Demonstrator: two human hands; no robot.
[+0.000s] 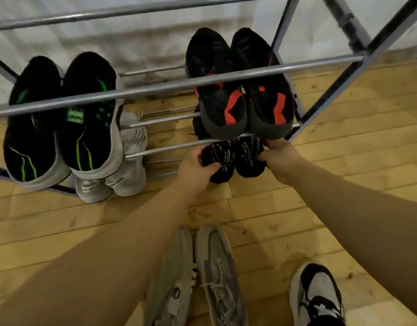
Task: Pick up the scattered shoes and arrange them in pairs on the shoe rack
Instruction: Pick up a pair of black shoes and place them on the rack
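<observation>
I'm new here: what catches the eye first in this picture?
The left hand and right hand each grip one shoe of a black pair at the lower right rail of the shoe rack. Just above sit black shoes with red patches, to their left black shoes with green stripes. A grey pair lies on the floor.

Pale wooden planks, knotted and scuffed, form the floor point(343, 165) of a dimly lit room. Behind, a wrinkled white cloth backdrop point(108, 43) hangs down to the boards. A grey metal-tube shoe rack point(155, 87) stands in front of it, and a dark jointed pipe point(346, 22) slants up at its far right corner.
</observation>
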